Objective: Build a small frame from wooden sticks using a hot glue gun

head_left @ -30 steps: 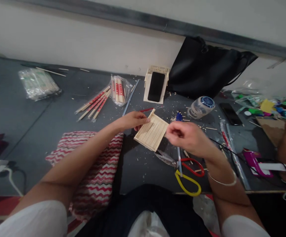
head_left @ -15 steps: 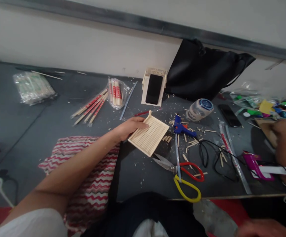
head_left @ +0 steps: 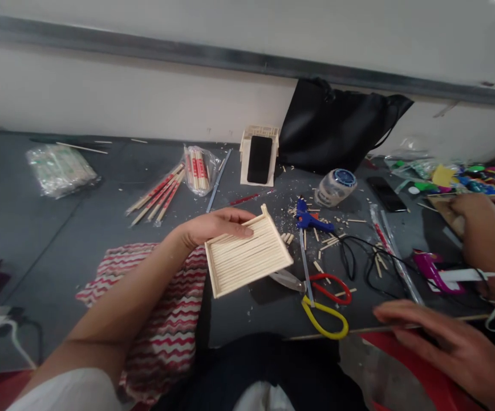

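My left hand (head_left: 222, 226) is closed on the edge of a small panel of glued wooden sticks (head_left: 243, 257), its thumb lying on the slatted face. The panel is tilted above the table, with a raised rim and a short post at its upper corner. My right hand (head_left: 439, 339) hovers over the table's front edge at lower right, fingers stretched out, holding nothing visible. Scissors (head_left: 325, 319) with red and yellow handles lie between my hands, the blades partly hidden behind the panel. Beyond them lies a blue glue gun (head_left: 311, 221) among cut stick pieces.
A phone (head_left: 259, 160) leans on a wooden stand at the back. Nearby are a plastic jar (head_left: 335, 187), a black bag (head_left: 337, 125) and bundled chopsticks (head_left: 197, 170). A striped cloth (head_left: 166, 319) lies left. At right, another person's hands (head_left: 481, 214) work beside a purple box (head_left: 433, 271).
My left hand has brought the panel nearer and turned it. My right hand has risen into view from the lower right. The view has shifted slightly.
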Demonstrator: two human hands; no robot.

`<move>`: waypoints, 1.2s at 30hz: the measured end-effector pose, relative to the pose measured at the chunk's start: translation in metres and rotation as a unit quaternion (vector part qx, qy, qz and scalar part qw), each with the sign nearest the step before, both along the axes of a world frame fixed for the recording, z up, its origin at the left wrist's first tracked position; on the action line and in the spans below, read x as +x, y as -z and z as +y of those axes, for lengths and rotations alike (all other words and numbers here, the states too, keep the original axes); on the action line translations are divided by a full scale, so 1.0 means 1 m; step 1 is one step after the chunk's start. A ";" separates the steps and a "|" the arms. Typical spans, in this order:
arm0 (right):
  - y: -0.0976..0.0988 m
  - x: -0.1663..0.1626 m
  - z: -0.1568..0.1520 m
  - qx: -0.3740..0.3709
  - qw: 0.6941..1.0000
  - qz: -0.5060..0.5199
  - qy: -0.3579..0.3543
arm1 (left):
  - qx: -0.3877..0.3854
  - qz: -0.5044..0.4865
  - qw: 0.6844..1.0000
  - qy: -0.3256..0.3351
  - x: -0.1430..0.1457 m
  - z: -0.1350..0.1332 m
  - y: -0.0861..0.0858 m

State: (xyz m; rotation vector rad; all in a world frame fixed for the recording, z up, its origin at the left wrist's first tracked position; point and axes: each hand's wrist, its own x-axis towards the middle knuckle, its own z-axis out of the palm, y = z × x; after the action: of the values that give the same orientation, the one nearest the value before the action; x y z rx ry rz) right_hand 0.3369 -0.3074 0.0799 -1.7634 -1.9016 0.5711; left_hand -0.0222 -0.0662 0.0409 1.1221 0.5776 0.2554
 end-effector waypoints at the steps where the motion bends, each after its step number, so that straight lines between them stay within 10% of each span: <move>1: -0.004 -0.004 0.015 -0.020 0.999 0.022 -0.022 | 0.017 0.000 1.000 0.006 0.001 -0.002 -0.001; 14: 0.017 -0.101 0.148 0.166 0.979 0.073 -0.098 | 0.177 -0.015 0.982 -0.070 0.006 -0.010 -0.008; 22: 0.013 -0.119 0.159 0.408 0.905 -0.043 -0.115 | 0.309 0.002 0.942 -0.132 0.012 -0.018 -0.011; 36: 0.002 -0.135 0.164 0.480 0.865 -0.074 -0.130 | 0.452 0.076 0.875 -0.155 0.014 -0.031 -0.018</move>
State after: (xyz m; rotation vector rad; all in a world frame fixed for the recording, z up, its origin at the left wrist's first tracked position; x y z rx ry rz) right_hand 0.2018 -0.1429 0.0775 -0.9116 -1.9944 -0.4204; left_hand -0.0077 -0.0968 0.0589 1.9670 0.8101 0.7747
